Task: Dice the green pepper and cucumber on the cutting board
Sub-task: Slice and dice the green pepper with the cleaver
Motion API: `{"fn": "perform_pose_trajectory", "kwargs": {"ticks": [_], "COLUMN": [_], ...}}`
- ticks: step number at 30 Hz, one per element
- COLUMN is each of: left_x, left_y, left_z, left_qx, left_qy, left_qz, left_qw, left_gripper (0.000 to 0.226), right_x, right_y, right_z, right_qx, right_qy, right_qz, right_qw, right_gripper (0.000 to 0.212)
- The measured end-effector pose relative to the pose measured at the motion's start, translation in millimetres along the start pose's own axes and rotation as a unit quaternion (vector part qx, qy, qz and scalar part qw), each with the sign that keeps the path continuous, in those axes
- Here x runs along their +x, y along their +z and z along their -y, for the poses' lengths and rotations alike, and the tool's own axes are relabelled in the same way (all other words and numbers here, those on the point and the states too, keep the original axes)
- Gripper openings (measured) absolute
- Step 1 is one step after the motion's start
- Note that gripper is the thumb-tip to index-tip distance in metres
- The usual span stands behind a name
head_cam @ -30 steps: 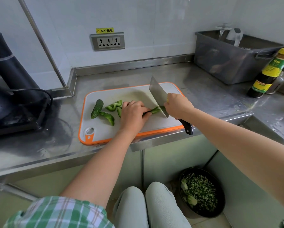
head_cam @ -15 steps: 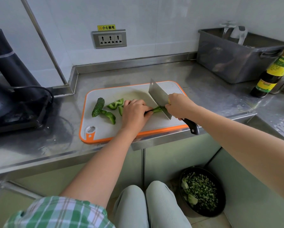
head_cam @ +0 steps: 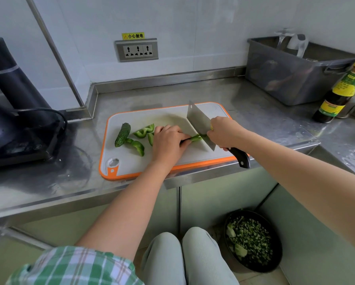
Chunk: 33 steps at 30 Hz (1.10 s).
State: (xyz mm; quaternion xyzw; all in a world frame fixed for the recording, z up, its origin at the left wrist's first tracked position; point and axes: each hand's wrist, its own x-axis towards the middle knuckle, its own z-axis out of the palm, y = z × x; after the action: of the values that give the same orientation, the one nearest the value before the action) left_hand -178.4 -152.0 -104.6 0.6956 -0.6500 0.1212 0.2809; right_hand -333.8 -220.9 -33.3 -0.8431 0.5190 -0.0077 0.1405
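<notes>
Pepper strip (head_cam: 195, 138): narrow green piece lying flat on the cutting board (head_cam: 131, 163), right of its centre, between the two hands.
Left hand (head_cam: 168, 142): knuckles up, fingers curled close together, fingertips pinning the strip's left end to the board.
Cleaver (head_cam: 199, 124): broad steel blade, tip pointing off toward the wall, edge down across the strip's right end. Cannot tell how far through it sits.
Right hand (head_cam: 223, 132): fingers clamped round the cleaver where blade meets handle. The black handle end sticks out below the hand, past the board's near edge.
Cucumber (head_cam: 122, 134): short, dark, bumpy piece on the left part of the board, well apart from the blade.
Pepper pieces (head_cam: 144, 130): three curved chunks between the cucumber and the left hand. One lies just beside the cucumber's near end, one is partly hidden by the hand.
Board: white, orange rim, hanging hole at the near left corner, set on the steel counter (head_cam: 254, 120) by its front edge.
Wall socket (head_cam: 137, 50): three outlets behind the board, yellow sticker (head_cam: 133, 36) above.
Grey tub (head_cam: 295, 79): far right on the counter, against the wall.
Bottle (head_cam: 341, 93): dark, with a yellow cap and label, standing just right of the tub.
Black appliance (head_cam: 14, 103): left on the counter, cable looping beside it.
Bowl (head_cam: 252, 240): dark, on the floor lower right, holding chopped greens.
</notes>
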Motion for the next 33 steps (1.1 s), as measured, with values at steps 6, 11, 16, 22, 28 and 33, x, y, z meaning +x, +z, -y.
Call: {"fn": "perform_pose_trajectory", "kwargs": {"ticks": [6, 11, 16, 22, 28, 33], "left_x": [0, 0, 0, -1, 0, 0], "left_y": [-1, 0, 0, -1, 2, 2], "left_z": [-1, -1, -1, 0, 0, 1], "left_qx": [0.002, 0.0, 0.0, -0.002, -0.012, -0.01], "left_qy": [0.003, -0.001, -0.001, 0.007, 0.003, 0.004], "left_qz": [0.002, 0.002, -0.005, -0.006, 0.0, -0.002], "left_qw": [1.0, 1.0, 1.0, 1.0, 1.0, 1.0], "left_gripper": [0.011, 0.012, 0.012, 0.009, 0.013, 0.012], "right_x": [-1, 3, 4, 2, 1, 0], "right_y": [8, 6, -4, 2, 11, 6], "right_z": [0, -2, 0, 3, 4, -3], "right_qx": [0.023, 0.04, 0.013, 0.012, 0.031, 0.058], "right_qy": [0.013, 0.002, -0.007, 0.005, 0.011, 0.0], "right_qz": [-0.021, -0.055, -0.012, 0.006, -0.034, -0.064], "right_qw": [0.999, 0.998, 1.0, 1.0, 0.999, 0.996], "right_gripper": [0.006, 0.009, 0.008, 0.013, 0.007, 0.009]}}
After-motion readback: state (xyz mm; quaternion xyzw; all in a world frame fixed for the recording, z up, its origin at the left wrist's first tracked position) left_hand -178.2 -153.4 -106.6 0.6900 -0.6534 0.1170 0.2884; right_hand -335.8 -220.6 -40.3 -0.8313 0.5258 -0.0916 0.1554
